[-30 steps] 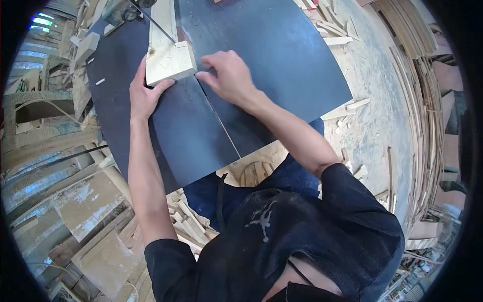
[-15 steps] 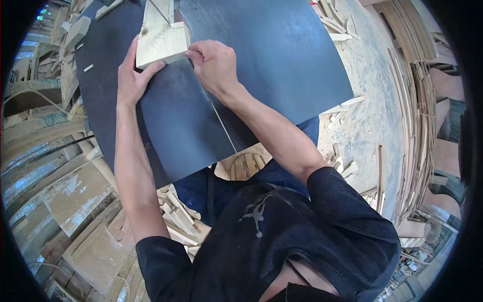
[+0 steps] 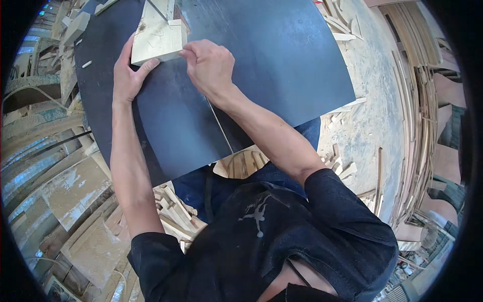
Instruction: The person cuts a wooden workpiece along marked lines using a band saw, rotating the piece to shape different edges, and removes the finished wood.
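A pale wooden block (image 3: 158, 43) lies on the dark saw table (image 3: 282, 55) at the upper left of the view. From above, a narrow blade-like strip (image 3: 158, 10) reaches down to the block's far part. My left hand (image 3: 130, 75) grips the block's left side, its thumb on the near edge and the other fingers partly hidden. At the near right corner, my right hand (image 3: 210, 65) has its fingers curled in, thumb and forefinger closed on the block. A thin slit (image 3: 221, 128) runs from below my right hand to the table's near edge.
A white chalk-like stick (image 3: 87, 64) and wood offcuts (image 3: 78, 26) lie on the table's left side. Dusty stacked boards (image 3: 75, 191) stand at left. Long strips (image 3: 410, 126) are piled at right, with scraps (image 3: 339, 163) on the dusty floor.
The view has shifted slightly, so table, block and hands all appear a little farther left. Both hands keep their hold, the right thumb a touch farther left along the block's near edge.
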Demonstrator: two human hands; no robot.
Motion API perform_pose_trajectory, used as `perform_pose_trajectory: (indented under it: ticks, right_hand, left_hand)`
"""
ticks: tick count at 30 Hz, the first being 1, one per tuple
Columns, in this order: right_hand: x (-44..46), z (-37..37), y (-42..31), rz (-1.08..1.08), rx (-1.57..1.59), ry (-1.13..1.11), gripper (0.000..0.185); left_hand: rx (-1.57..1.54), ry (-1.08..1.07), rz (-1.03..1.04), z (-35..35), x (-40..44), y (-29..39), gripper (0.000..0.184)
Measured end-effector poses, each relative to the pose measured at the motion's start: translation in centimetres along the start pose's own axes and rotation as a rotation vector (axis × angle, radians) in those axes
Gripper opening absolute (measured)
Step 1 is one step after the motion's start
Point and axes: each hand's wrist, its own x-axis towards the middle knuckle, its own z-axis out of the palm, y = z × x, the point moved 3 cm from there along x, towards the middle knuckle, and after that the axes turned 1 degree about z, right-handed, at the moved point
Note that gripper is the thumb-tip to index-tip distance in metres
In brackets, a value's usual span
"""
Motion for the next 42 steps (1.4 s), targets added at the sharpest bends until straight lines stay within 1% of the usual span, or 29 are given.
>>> perform_pose_trajectory:
  ticks: [1,7,10,12,15,16,19,22,25,26,28,31,34,36,38,40,41,42]
  right_hand:
    - [0.1,0.0,-0.1,-0.001,-0.03,-0.003,0.012]
    - [0.3,0.2,-0.1,0.066,0.021,0.003,0.012]
    - [0.5,0.8,-0.4,0.006,0.052,0.023,0.014]
    - [0.1,0.6,-0.2,0.028,0.056,0.015,0.014]
    - [-0.2,0.1,-0.3,0.055,0.041,0.021,0.014]
    - [-0.1,0.0,-0.4,0.058,0.035,0.03,0.013]
    - [-0.5,-0.3,-0.2,0.052,0.003,-0.037,0.013]
    - [-0.6,-0.4,-0.4,0.07,0.014,-0.011,0.013]
    - [-0.6,-0.3,-0.6,0.099,0.004,-0.011,0.013]
    - [-0.6,-0.2,-0.8,0.076,-0.016,0.01,0.013]
    - [-0.4,-0.1,-0.7,0.024,-0.059,0.054,0.013]
    - [-0.8,0.0,-0.2,-0.001,-0.005,0.052,0.013]
    - [-1.6,-0.6,0.1,-0.022,-0.01,-0.006,0.012]
    - [-2.6,-1.6,0.1,-0.007,0.055,-0.034,0.011]
    - [-4.2,-2.8,-0.2,-0.012,0.117,-0.065,0.008]
    - [-6.3,-4.7,-0.9,-0.066,0.092,-0.091,0.008]
    - [-7.5,-6.0,-1.3,-0.091,0.076,-0.102,0.01]
    - [-8.7,-7.5,-1.6,-0.101,0.082,-0.16,0.013]
  left_hand:
    - [0.009,0.005,-0.003,-0.1,-0.1,0.0,0.088]
    - [0.005,0.046,-0.007,0.0,-0.2,-0.4,0.082]
    - [-0.007,0.066,-0.006,-0.1,-0.3,-0.4,0.079]
    - [-0.011,0.085,0.016,-0.4,-0.2,-0.9,0.078]
    - [0.016,0.009,-0.006,-0.5,-0.2,-0.4,0.077]
    - [0.015,0.015,0.005,-0.5,-0.1,-0.3,0.077]
    - [0.012,-0.002,-0.027,-0.6,-0.4,-0.1,0.077]
    - [0.021,0.01,-0.015,-0.6,-0.4,-0.5,0.078]
    - [0.156,0.082,0.086,-0.1,-0.1,0.5,0.085]
    - [0.206,0.08,0.11,0.1,0.0,0.7,0.088]
    - [0.183,0.075,0.087,0.2,0.1,0.4,0.089]
    - [0.132,0.06,0.07,0.4,0.3,0.2,0.09]
    - [0.13,0.048,0.048,0.4,-1.6,1.2,0.091]
    - [0.142,0.054,0.015,0.5,-3.5,3.2,0.09]
    - [0.124,0.096,0.03,0.8,-5.9,5.0,0.086]
    - [0.115,0.149,0.069,1.3,-8.5,5.9,0.081]
    - [0.138,0.164,0.056,1.5,-10.1,7.7,0.083]
    - [0.165,0.188,0.047,2.0,-12.0,8.3,0.085]
